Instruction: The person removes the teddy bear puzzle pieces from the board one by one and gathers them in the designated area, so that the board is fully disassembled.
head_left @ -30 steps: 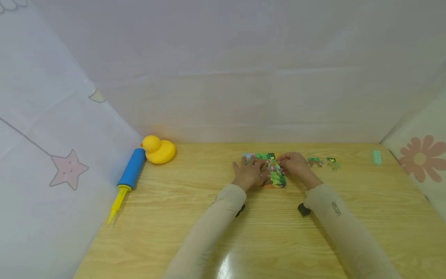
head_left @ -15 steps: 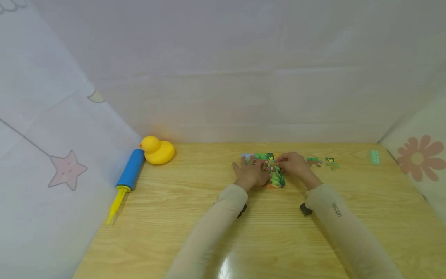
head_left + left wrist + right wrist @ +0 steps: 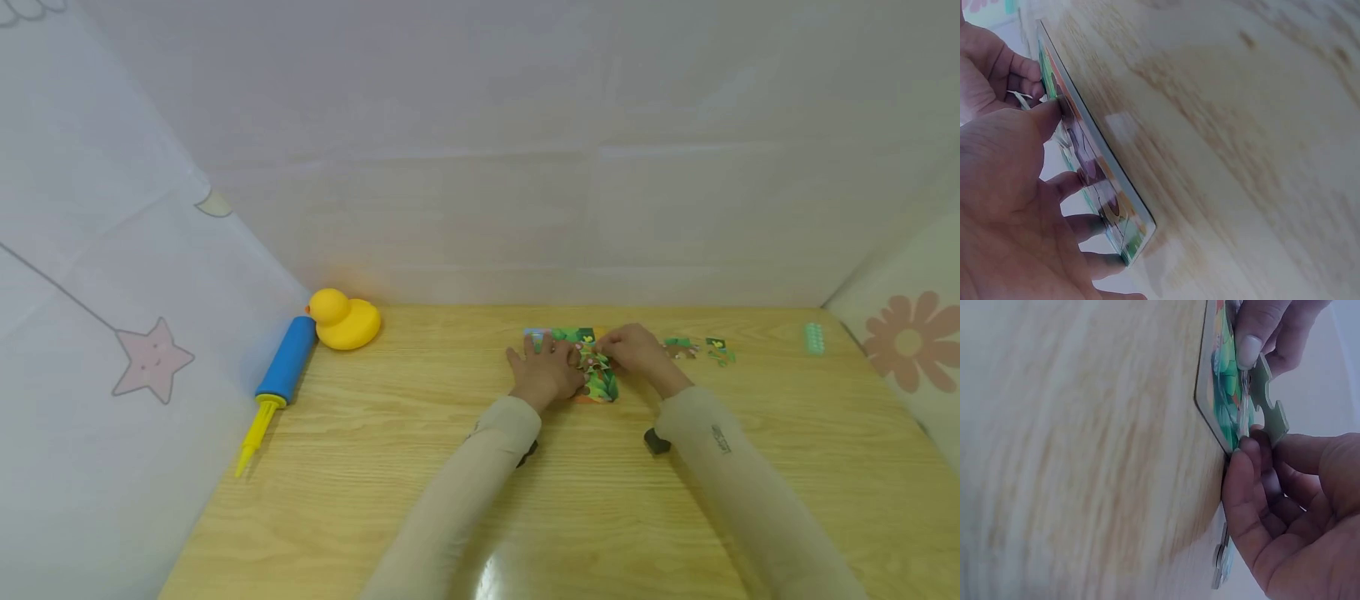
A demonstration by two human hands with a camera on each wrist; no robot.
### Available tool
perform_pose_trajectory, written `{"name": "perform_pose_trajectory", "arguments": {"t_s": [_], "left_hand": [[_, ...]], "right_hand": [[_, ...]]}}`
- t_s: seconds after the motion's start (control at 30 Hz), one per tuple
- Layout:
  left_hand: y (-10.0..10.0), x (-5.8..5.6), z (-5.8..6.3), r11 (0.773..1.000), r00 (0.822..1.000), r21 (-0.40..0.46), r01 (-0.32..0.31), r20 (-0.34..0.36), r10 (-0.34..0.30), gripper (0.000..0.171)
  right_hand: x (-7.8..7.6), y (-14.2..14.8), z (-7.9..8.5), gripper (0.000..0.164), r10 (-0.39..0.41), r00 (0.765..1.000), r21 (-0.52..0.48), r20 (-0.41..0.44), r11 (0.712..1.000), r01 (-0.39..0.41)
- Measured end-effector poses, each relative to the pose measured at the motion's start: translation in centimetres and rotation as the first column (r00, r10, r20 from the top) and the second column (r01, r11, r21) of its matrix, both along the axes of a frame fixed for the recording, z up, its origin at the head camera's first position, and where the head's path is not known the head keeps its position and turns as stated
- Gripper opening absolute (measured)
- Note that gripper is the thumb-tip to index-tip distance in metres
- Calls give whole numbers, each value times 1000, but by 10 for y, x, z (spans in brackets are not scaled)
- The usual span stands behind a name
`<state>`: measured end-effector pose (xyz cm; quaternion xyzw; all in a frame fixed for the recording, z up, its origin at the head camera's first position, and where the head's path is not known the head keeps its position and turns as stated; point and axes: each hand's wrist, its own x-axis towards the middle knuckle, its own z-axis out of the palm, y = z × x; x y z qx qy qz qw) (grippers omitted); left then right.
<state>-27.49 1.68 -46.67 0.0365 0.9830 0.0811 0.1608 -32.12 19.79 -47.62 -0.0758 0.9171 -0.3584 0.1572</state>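
Note:
A colourful jigsaw puzzle [image 3: 602,388] lies flat on the table, partly covered by my hands. My left hand [image 3: 546,375] rests on it with spread fingers, fingertips touching its printed face in the left wrist view. At the puzzle's right side, my right hand [image 3: 636,353] pinches a puzzle piece [image 3: 1277,419] between thumb and fingers. That piece stands tilted up over the puzzle, its plain grey-green back showing in the right wrist view. The left thumb [image 3: 1250,351] presses close to its other end.
Several loose puzzle pieces [image 3: 681,348] lie right of the right hand. Farther right is a small mint-green studded block [image 3: 813,338]. A yellow rubber duck [image 3: 348,321] and a blue-and-yellow hand pump [image 3: 287,360] lie at the left, by the white cloth wall [image 3: 480,208].
My left hand has shifted slightly right over the puzzle. The right hand keeps its place at the puzzle's right side, fingers moving a little. The head view has swayed slightly.

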Motion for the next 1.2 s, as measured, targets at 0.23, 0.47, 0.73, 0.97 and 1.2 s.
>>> {"name": "perform_pose_trajectory", "arguments": {"t_s": [0.23,0.47,0.73,0.97,1.2], "left_hand": [[-2,-1,-1,1000,1000,-7,13,8,-13,69],[-4,1,0,1000,1000,4,21,5,-21,68],[-7,-1,-1,999,999,-1,34,-20,-34,64],[-3,-2,-3,1000,1000,7,16,8,-16,66],[0,-1,-1,1000,1000,0,15,3,-15,66]], "right_hand": [[2,12,-4,39,-53,980,-285,191,953,107],[4,26,-3,42,-3,972,-378,234,921,94],[5,54,5,46,16,965,-457,261,883,109],[13,93,2,50,-11,965,-472,262,871,138],[23,125,5,57,-39,965,-428,260,891,151]]}}
